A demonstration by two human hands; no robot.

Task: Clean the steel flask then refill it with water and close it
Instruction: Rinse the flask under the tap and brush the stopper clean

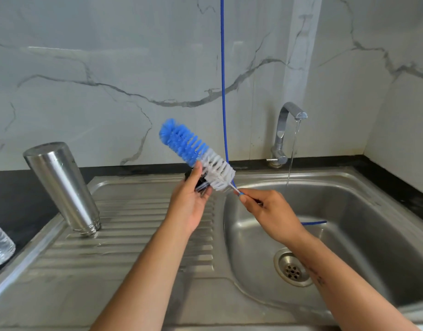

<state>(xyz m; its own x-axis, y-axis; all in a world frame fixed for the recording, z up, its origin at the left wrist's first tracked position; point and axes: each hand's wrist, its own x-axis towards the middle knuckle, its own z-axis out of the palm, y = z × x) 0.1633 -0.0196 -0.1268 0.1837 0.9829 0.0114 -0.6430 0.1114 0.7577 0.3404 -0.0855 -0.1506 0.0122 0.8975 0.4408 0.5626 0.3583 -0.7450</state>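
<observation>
We have the steel flask [62, 187] standing mouth-down on the ribbed drainboard [134, 235] at the left, leaning a little, well apart from both hands. Our left hand [190, 206] curls round a small dark object, most likely the flask's cap [201, 182], though too much of it is hidden to be sure. Our right hand [270, 211] pinches the thin handle of the bottle brush [196, 154], whose blue and white bristles press against the cap just above the near left edge of the sink basin [349, 211].

What could go wrong from here, as we judge it:
- The brush handle is thin and we hold it near the bristles, so a hard scrub could make it twist or spring out of our fingers and flick water.
- The cap is wet and small; a loose hold could drop it into the basin toward the drain [293, 271].
- The flask leans on a narrow mouth on ribbed steel, so a knock from our left arm could topple it.
- The tap [284, 130] at the far right runs in a thin stream, wasting water while we scrub.
- A blue cord [223, 80] hangs down behind the brush and could snag it.

We read no brand, label or writing anywhere.
</observation>
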